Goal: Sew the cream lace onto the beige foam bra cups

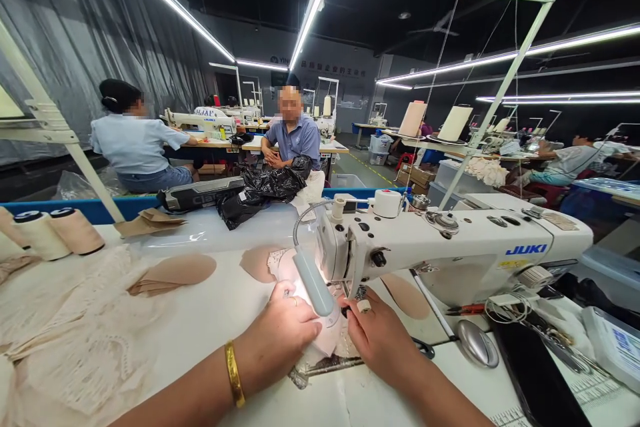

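Note:
A pale pink fabric piece (pixel 327 341) with lace at its edge lies under the needle area of a white JUKI sewing machine (pixel 450 247). My left hand (pixel 287 323), with a gold bangle at the wrist, has its fingers curled on the fabric's left side. On the other side, close to the presser foot, my right hand (pixel 377 330) pinches the fabric edge between bent fingers. A grey lamp head (pixel 315 283) on a bendable neck hangs over the work and hides some left fingertips and part of the fabric.
Stacked beige cup pieces (pixel 175 273) and lace fabric (pixel 75 327) lie left, near thread cones (pixel 75 230). A black plastic bag (pixel 265 190) sits behind. At right are a silver mouse-shaped object (pixel 477 343), a black phone-like slab (pixel 540 373) and scissors (pixel 565 340). Co-workers sit beyond.

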`<state>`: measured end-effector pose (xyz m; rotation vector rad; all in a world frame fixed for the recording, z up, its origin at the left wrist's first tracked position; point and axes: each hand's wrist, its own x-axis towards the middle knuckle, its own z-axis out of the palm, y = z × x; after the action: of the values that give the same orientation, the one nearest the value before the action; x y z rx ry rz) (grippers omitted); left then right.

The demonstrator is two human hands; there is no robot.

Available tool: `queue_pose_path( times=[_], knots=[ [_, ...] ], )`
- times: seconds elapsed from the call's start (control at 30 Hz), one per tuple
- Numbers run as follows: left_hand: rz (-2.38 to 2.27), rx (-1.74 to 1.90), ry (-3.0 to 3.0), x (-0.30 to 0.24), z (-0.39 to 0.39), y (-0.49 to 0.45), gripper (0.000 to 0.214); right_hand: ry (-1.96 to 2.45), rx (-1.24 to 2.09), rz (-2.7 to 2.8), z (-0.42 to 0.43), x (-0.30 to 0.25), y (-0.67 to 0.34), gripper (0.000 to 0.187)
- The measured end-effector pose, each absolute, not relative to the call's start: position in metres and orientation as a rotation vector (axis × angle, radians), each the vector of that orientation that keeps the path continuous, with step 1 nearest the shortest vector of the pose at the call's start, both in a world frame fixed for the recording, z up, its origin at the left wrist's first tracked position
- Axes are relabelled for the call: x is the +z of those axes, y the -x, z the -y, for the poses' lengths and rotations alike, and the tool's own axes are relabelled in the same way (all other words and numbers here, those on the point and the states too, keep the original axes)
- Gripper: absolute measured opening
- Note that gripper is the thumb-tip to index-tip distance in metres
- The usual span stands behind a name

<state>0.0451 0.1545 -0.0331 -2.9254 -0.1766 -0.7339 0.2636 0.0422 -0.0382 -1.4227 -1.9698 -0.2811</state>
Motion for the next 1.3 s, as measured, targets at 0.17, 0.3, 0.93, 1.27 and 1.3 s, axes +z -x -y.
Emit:
queue_pose_path(
  times=[0.17, 0.3, 0.93, 1.27, 1.3],
  knots=[
    [0.172, -0.751, 2.930, -0.0353, -0.1546, -0.0457, 0.022, 1.435, -0.211, 1.933, -0.0439, -0.0347, -0.2612, 0.031],
    [0.153, -0.782, 2.909, -0.0322, -0.1507, -0.0467, 0.020, 1.453, -0.155, 1.929, -0.0439, -0.0356, -0.2618, 0.031],
    [0.147, -0.723, 2.921, -0.0266, -0.1479, -0.0448, 0.023, 1.399, -0.210, 1.961, -0.0442, -0.0412, -0.2644, 0.031],
    [0.180, -0.694, 2.918, -0.0304, -0.1478, -0.0455, 0.024, 1.425, -0.217, 1.986, -0.0434, -0.0401, -0.2632, 0.028],
    [0.189, -0.679, 2.921, -0.0314, -0.1492, -0.0451, 0.025, 1.429, -0.209, 1.997, -0.0429, -0.0397, -0.2634, 0.028]
  ],
)
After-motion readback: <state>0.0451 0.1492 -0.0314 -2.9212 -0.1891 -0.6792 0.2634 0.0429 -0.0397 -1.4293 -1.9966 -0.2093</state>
